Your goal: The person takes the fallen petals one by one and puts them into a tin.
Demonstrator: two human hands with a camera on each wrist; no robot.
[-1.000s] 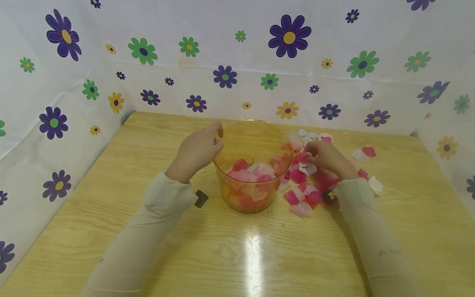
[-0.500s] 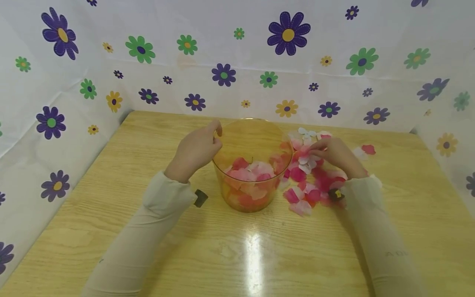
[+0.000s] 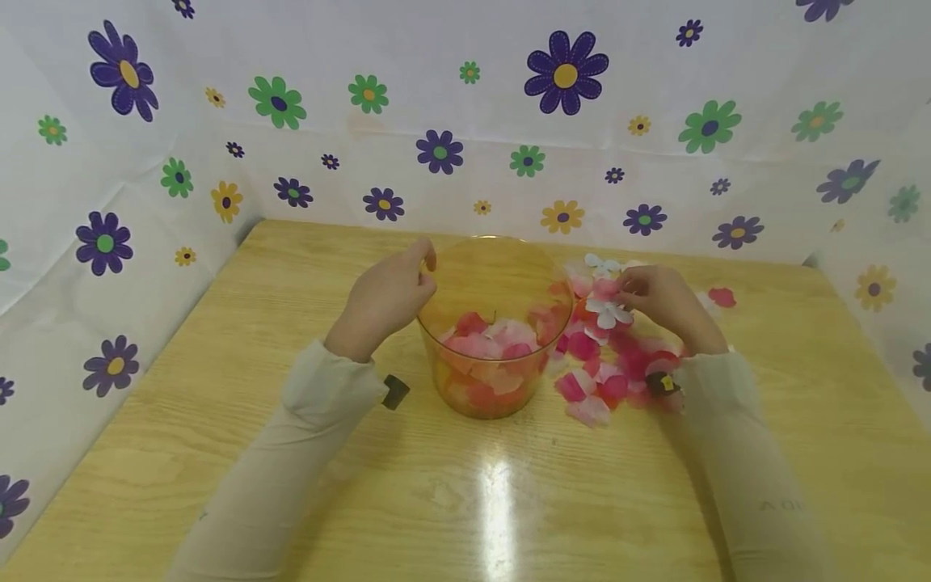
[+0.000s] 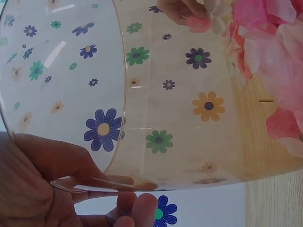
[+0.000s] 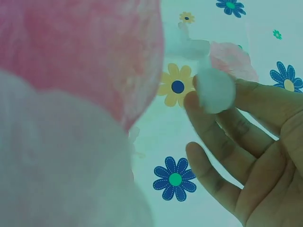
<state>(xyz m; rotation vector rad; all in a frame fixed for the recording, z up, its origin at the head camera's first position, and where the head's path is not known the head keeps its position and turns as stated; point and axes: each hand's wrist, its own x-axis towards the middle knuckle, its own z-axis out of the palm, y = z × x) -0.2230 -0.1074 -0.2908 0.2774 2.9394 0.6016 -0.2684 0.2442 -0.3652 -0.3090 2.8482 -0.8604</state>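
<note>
Hands working apart. Left hand gripping left rim of clear amber tub, thumb and fingers pinching its wall. Tub standing upright mid-table, pink, red and pale petals lying inside. Right hand pinching white flower right of tub; pink petal showing at same fingertips. Loose petals spreading over wooden table, right of tub. Flower-print cloth hanging at far side.

Cut-off petals, right wrist view
</note>
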